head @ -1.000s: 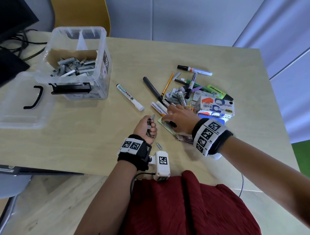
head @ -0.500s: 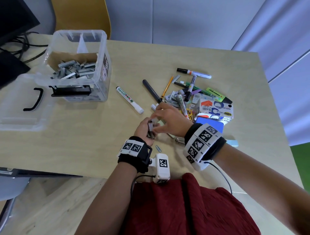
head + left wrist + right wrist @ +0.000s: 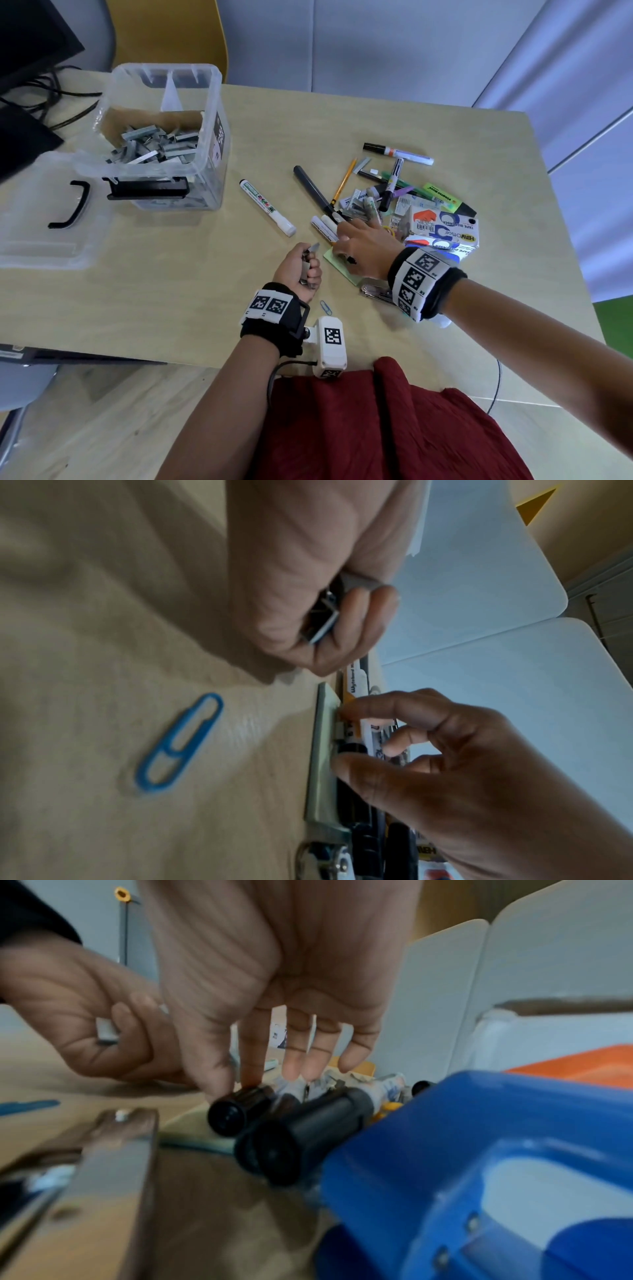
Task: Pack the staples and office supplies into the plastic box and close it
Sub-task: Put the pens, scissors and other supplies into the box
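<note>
Staple strips [image 3: 307,263] are clutched in the left hand [image 3: 298,270] while markers [image 3: 327,226] are reached for by the right hand's [image 3: 363,251] spread fingers, boxing likely next.

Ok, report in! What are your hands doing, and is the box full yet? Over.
Left hand grips staple strips. Right hand open, fingertips on pens. Plastic box open, part filled. Nothing blocking.

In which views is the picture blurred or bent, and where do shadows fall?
Head view: sharp, but the wide lens bends the table edges; soft shadows lie under the plastic box. Left wrist view: the blue paper clip is slightly soft, and the left hand casts a shadow on the wood. Right wrist view: the blue tape dispenser and metal stapler are close and blurred.
</note>
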`<state>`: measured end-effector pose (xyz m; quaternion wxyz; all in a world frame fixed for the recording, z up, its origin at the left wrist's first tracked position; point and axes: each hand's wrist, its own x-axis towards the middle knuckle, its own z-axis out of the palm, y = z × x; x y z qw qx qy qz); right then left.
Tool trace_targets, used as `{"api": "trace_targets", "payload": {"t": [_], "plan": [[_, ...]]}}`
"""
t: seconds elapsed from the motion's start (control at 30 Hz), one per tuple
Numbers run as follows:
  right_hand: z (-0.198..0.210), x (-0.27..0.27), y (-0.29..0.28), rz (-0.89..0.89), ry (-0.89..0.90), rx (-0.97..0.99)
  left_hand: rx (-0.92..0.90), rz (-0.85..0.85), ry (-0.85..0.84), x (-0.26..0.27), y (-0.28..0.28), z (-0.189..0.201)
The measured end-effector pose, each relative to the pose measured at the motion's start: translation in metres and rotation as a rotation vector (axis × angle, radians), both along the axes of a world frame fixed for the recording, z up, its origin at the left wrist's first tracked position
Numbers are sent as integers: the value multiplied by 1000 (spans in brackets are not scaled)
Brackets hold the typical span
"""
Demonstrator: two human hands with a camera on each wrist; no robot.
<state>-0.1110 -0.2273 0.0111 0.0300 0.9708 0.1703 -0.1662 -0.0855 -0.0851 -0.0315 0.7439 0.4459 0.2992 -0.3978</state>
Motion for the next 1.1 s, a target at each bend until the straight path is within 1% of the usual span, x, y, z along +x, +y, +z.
{"api": "trace_targets", "payload": {"t": [0.13,0.17,0.2,0.27,0.33,0.43,0.47,0.53,0.6,0.67,0.73,0.8,0.9,0.93,1.0,1.1], "plan": [[-2,1,5,-15,2,-1,0,-3,-5,0,1,0],[-3,2,4,-26,7,26,3,-4,-5,0,1,1],[-4,3,3,-70,27,97,6,-6,-5,-1,1,1],[-3,6,0,-276,77,383,10,-4,-6,-1,1,2],[0,9,0,-559,156,749,9,3,-8,0,2,2],[8,8,3,-919,388,1484,-3,-20,-39,2,4,4],[10,7,4,-1007,461,1655,-10,-30,-64,2,4,7],[12,7,5,-1137,549,1847,-37,-48,-132,4,3,15],[11,8,7,-1219,588,1891,-50,-76,-210,7,3,24],[6,10,12,-1257,582,1807,-27,-133,-304,10,3,32],[-1,10,17,-1256,555,1722,-7,-192,-390,12,2,38],[-4,10,20,-1242,531,1742,37,-240,-452,13,0,41],[-4,10,20,-1251,502,1828,159,-336,-524,15,0,40],[-5,10,19,-1265,488,1866,186,-349,-532,16,0,39],[-5,9,15,-1280,450,1992,219,-321,-509,17,1,37],[2,13,0,-1286,402,2168,170,-203,-382,23,5,34]]}}
